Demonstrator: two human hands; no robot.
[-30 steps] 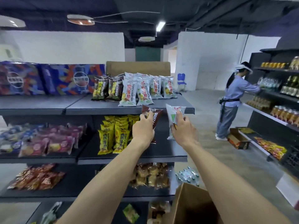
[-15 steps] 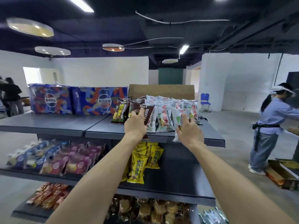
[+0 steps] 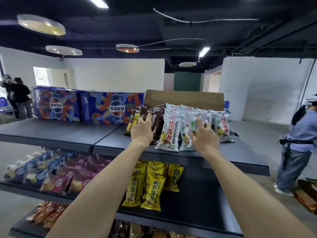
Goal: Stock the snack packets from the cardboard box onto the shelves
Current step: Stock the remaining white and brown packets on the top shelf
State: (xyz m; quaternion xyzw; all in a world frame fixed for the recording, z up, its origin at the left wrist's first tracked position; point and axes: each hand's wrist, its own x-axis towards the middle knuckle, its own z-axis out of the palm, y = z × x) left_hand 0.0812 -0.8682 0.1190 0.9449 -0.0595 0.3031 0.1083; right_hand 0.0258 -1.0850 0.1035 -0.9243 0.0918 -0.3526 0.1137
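On the top shelf stand a row of brown snack packets and a row of white snack packets. My left hand holds a brown snack packet upright against the brown row. My right hand grips a white snack packet and presses it among the white ones. A brown cardboard box stands behind the packets at the back of the shelf. The box from which I took the packets is out of view.
Two blue printed cola cartons fill the back left of the top shelf. Yellow packets and purple and blue bags lie on the middle shelf. A person in blue stands at the right by another cardboard box on the floor. Another person stands far left.
Both hands rose from in front of the middle shelf to the top shelf, carrying one brown and one white packet, and now set them among the matching rows. My view tilted upward.
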